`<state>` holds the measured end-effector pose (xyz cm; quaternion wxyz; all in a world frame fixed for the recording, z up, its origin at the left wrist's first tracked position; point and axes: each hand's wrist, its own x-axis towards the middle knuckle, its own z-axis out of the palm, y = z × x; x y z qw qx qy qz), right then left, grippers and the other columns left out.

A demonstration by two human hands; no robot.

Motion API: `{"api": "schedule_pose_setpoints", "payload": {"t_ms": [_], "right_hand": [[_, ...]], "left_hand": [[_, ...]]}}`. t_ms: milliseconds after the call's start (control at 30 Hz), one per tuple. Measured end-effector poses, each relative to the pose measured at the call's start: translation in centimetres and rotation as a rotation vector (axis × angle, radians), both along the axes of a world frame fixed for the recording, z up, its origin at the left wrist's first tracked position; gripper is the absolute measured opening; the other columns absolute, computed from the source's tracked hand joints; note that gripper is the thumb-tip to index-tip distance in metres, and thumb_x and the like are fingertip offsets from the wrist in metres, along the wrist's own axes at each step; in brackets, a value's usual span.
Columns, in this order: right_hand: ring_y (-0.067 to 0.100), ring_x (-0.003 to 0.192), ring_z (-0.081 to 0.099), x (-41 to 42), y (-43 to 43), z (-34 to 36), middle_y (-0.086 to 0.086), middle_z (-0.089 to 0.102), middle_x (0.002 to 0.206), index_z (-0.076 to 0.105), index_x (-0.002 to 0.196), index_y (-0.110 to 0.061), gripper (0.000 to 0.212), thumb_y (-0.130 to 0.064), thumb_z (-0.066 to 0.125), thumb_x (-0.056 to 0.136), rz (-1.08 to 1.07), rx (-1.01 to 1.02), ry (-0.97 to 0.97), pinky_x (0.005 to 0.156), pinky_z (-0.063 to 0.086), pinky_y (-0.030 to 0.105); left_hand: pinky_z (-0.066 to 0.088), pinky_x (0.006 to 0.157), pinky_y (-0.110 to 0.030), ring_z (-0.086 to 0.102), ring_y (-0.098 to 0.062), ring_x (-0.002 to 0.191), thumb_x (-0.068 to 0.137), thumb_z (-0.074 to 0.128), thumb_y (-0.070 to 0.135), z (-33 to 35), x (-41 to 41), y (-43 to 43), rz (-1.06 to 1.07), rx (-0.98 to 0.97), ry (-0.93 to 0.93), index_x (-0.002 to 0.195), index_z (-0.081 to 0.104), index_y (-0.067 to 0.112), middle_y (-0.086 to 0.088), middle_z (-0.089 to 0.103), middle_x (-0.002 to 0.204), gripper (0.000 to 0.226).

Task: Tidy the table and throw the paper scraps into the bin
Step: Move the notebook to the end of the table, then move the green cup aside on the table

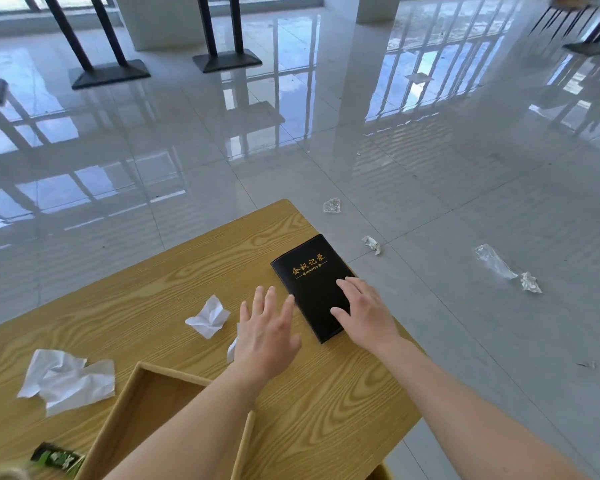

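Pale wood grain covers the table, which fills the lower left of the view. At the bottom left a green packet lies on it, partly cut off by the frame, its print too blurred to read. Beyond it a large crumpled sheet lies on the table, just beside an open wooden box whose inside is partly covered by the left forearm. Further along, a smaller paper ball sits on the bare wood, near the left hand. That hand is held low with fingers straight and spread, holding nothing. It hides most of another white scrap, of which only a sliver shows at its left side. Its fingertips reach the left edge of a black notebook with gold lettering, and I cannot tell whether they touch it. The right hand lies flat on the notebook's nearer half, fingers spread and straight, gripping nothing. The notebook sits at an angle near the table's right edge. On the glossy tiled floor to the right lie more bits: a shiny wad just past the table corner, a small paper lump, a clear plastic wrapper, and beside it a white paper wad.
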<state>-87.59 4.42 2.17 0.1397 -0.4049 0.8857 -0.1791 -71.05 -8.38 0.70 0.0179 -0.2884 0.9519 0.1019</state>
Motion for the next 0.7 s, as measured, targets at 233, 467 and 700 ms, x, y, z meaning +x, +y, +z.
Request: {"api": "schedule_pose_setpoints", "payload": {"t_ms": [233, 467, 700], "right_hand": [[0.024, 0.133, 0.039, 5.6, -2.5, 2.0, 0.003, 0.041, 0.147, 0.037, 0.147, -0.017, 0.066, -0.04, 0.063, 0.091, 0.162, 0.01, 0.049, 0.108, 0.04, 0.037], [0.024, 0.128, 0.043, 14.0, -5.9, 3.0, -0.001, 0.051, 0.137, 0.044, 0.141, -0.019, 0.059, -0.037, 0.065, 0.089, 0.365, -0.068, 0.025, 0.106, 0.039, 0.034], [0.019, 0.132, 0.044, 24.5, -9.4, 3.9, -0.004, 0.054, 0.136, 0.047, 0.139, -0.022, 0.057, -0.042, 0.064, 0.089, 0.586, -0.139, -0.002, 0.104, 0.038, 0.032]], "left_hand": [[0.013, 0.119, -0.057, 0.006, -0.034, 0.149, 0.09, 0.045, 0.056, 2.6, 7.0, -0.4, 0.112, -0.071, -0.025, 0.153, 0.018, 0.025, -0.013, 0.014, 0.16, 0.075], [0.012, 0.119, -0.058, 0.008, -0.035, 0.15, 0.091, 0.047, 0.054, 4.5, 16.8, -0.1, 0.285, -0.1, -0.027, 0.153, 0.016, 0.027, -0.014, 0.018, 0.16, 0.074], [0.016, 0.119, -0.055, 0.012, -0.032, 0.149, 0.089, 0.05, 0.054, 6.1, 27.7, 1.0, 0.552, -0.114, -0.005, 0.152, 0.018, 0.027, -0.011, 0.02, 0.16, 0.075]]}}
